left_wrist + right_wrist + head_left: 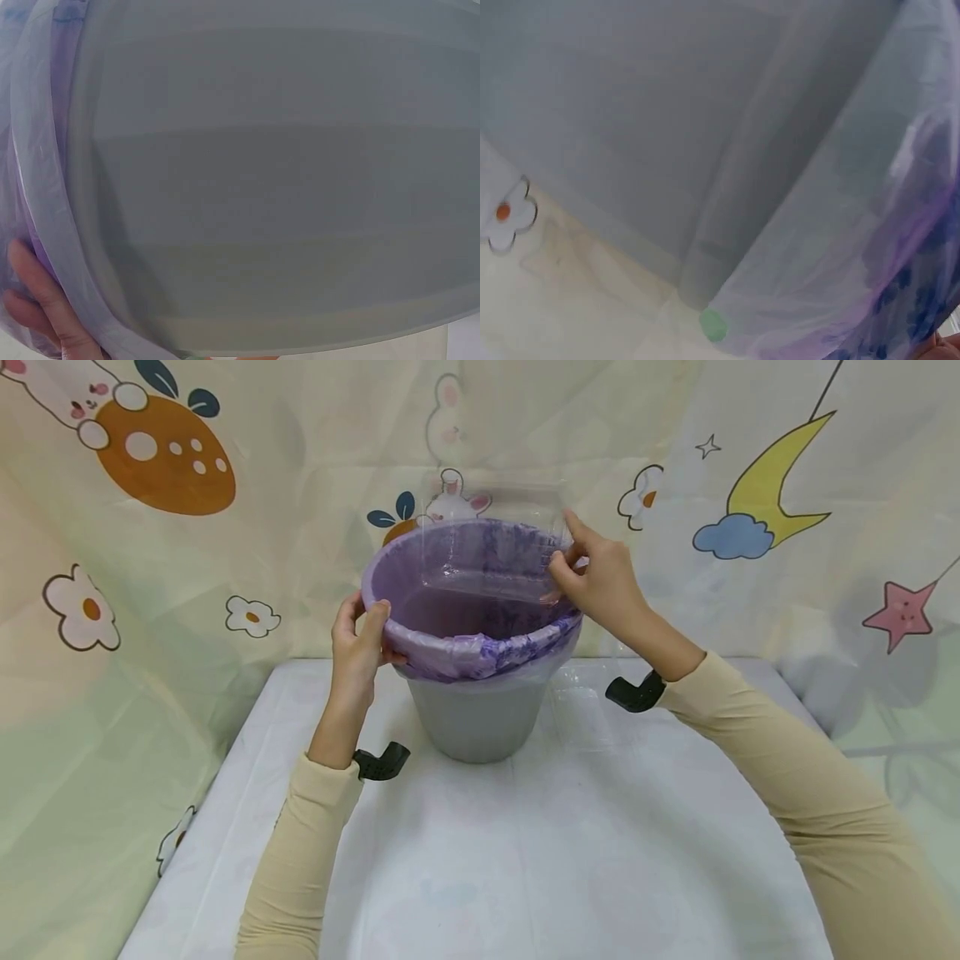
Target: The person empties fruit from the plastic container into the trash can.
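Observation:
A grey trash bin (480, 718) stands on the table, tilted slightly, with a purple patterned trash bag (457, 657) folded over its rim. My left hand (356, 639) grips the bagged rim at the left, thumb on top; its fingers (56, 311) show against the bag in the left wrist view. With my right hand (600, 572) I pinch the right edge of a clear plastic box (487, 581), held tilted over the bin's mouth. In the right wrist view, the bin wall (630, 112) and bag (832, 247) fill most of the frame, and only a bit of the hand shows.
A white cloth covers the table (480, 860). Some faint transparent plastic (588, 706) lies on it right of the bin. Behind hangs a printed curtain (315, 460) with rabbits, flowers and a moon. Black wrist mounts (382, 762) sit at both cuffs.

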Tool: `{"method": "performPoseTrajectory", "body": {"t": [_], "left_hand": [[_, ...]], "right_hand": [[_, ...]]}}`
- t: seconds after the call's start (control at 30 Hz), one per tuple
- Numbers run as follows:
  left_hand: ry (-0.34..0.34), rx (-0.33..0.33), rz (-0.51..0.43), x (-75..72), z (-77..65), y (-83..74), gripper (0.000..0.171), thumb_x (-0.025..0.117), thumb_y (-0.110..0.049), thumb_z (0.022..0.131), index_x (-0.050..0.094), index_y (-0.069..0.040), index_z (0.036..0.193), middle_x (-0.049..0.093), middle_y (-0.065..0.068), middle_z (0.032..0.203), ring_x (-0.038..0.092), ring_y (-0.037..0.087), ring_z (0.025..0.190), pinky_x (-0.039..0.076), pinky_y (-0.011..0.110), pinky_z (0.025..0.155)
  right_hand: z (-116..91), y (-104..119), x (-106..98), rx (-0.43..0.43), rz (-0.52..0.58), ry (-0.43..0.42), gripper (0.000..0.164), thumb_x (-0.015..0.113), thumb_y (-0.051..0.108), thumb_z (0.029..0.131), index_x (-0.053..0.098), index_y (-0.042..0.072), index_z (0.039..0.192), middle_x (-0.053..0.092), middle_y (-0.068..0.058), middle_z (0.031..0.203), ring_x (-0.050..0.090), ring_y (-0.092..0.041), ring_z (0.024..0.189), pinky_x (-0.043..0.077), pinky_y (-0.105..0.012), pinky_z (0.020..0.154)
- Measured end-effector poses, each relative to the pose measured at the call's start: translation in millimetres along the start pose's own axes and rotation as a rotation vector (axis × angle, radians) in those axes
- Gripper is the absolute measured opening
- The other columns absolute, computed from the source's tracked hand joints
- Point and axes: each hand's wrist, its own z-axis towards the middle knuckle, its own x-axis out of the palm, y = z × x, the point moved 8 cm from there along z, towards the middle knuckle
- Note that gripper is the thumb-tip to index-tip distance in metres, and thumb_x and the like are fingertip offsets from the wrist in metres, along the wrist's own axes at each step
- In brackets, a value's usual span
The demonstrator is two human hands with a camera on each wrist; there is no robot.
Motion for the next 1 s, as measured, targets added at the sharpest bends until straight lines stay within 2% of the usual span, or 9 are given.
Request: {"method": "performPoseTrajectory", "body": {"t": [0.07, 0.2, 0.37, 0.53, 0.7, 0.77, 0.83, 0.93, 1.0], "left_hand": [[-0.003, -0.002, -0.002, -0.3, 0.2, 0.3, 0.053, 0.054, -0.025, 0.092, 0.043, -0.004, 0.139, 0.042, 0.001, 0.127, 0.044, 0.007, 0.045, 0.052, 0.017, 0.044], [-0.004, -0.004, -0.011, -0.3, 0.3, 1.2, 0.051, 0.054, -0.025, 0.093, 0.043, -0.005, 0.139, 0.041, 0.002, 0.127, 0.045, 0.008, 0.045, 0.051, 0.016, 0.044], [-0.001, -0.008, -0.008, 0.8, 0.4, 2.3, 0.051, 0.054, -0.025, 0.093, 0.043, -0.004, 0.138, 0.042, 0.003, 0.127, 0.046, 0.007, 0.045, 0.051, 0.016, 0.044], [0.001, 0.003, -0.012, 1.0, 1.3, 0.9, 0.053, 0.054, -0.026, 0.093, 0.043, -0.004, 0.139, 0.042, 0.001, 0.125, 0.047, 0.007, 0.045, 0.051, 0.016, 0.044], [0.004, 0.009, -0.019, 0.9, 2.1, 0.2, 0.052, 0.054, -0.025, 0.093, 0.043, -0.003, 0.139, 0.042, 0.000, 0.123, 0.048, 0.008, 0.045, 0.051, 0.016, 0.044], [0.003, 0.002, -0.015, 1.0, 2.1, 0.9, 0.052, 0.054, -0.026, 0.093, 0.043, -0.004, 0.139, 0.042, 0.001, 0.125, 0.047, 0.007, 0.044, 0.051, 0.016, 0.044], [0.003, -0.006, -0.011, 1.2, 1.9, 1.6, 0.052, 0.054, -0.026, 0.093, 0.042, -0.004, 0.139, 0.042, 0.001, 0.126, 0.046, 0.007, 0.044, 0.051, 0.016, 0.044], [0.003, -0.013, -0.004, 1.1, 1.9, 2.1, 0.053, 0.054, -0.027, 0.093, 0.042, -0.004, 0.139, 0.042, 0.002, 0.128, 0.046, 0.007, 0.045, 0.051, 0.016, 0.045], [0.002, -0.009, 0.000, 0.3, 2.1, 1.5, 0.053, 0.054, -0.027, 0.092, 0.042, -0.004, 0.139, 0.041, 0.003, 0.128, 0.048, 0.007, 0.045, 0.052, 0.017, 0.045]], "right_hand": [[2, -9, -1, 0.089, 0.092, 0.007, 0.057, 0.049, 0.008, 0.095, 0.032, 0.000, 0.148, 0.064, -0.012, 0.074, 0.065, -0.010, 0.051, 0.045, -0.012, 0.045], [2, -25, 1, 0.258, 0.421, 0.020, 0.054, 0.048, 0.004, 0.094, 0.036, -0.003, 0.147, 0.059, -0.004, 0.065, 0.069, -0.013, 0.055, 0.058, -0.020, 0.056], [-1, -29, 4, 0.335, 0.772, 0.019, 0.037, 0.043, -0.005, 0.093, 0.046, -0.014, 0.129, 0.050, -0.008, 0.056, 0.071, -0.024, 0.058, 0.061, -0.032, 0.063], [0, -31, 4, 0.390, 0.826, 0.015, 0.050, 0.043, -0.005, 0.093, 0.036, -0.012, 0.142, 0.052, -0.008, 0.059, 0.071, -0.025, 0.060, 0.062, -0.032, 0.065], [1, -37, 1, 0.455, 0.847, -0.045, 0.023, 0.046, -0.004, 0.093, 0.054, -0.017, 0.110, 0.056, -0.008, 0.067, 0.065, -0.017, 0.057, 0.061, -0.028, 0.062], [-1, -38, 0, 0.471, 0.869, -0.062, 0.014, 0.047, -0.005, 0.093, 0.057, -0.013, 0.098, 0.056, -0.011, 0.078, 0.061, -0.017, 0.058, 0.062, -0.030, 0.063], [-4, -40, -3, 0.492, 0.891, -0.078, 0.012, 0.047, -0.006, 0.092, 0.059, -0.008, 0.089, 0.059, -0.015, 0.103, 0.060, -0.017, 0.061, 0.062, -0.032, 0.066], [-9, -42, -9, 0.504, 0.920, -0.098, 0.017, 0.047, -0.006, 0.093, 0.064, -0.004, 0.088, 0.046, -0.015, 0.134, 0.062, -0.019, 0.063, 0.062, -0.035, 0.071], [-10, -42, -15, 0.496, 0.934, -0.113, 0.017, 0.048, -0.005, 0.093, 0.063, -0.005, 0.085, 0.044, -0.013, 0.137, 0.064, -0.021, 0.063, 0.062, -0.035, 0.072]]}}
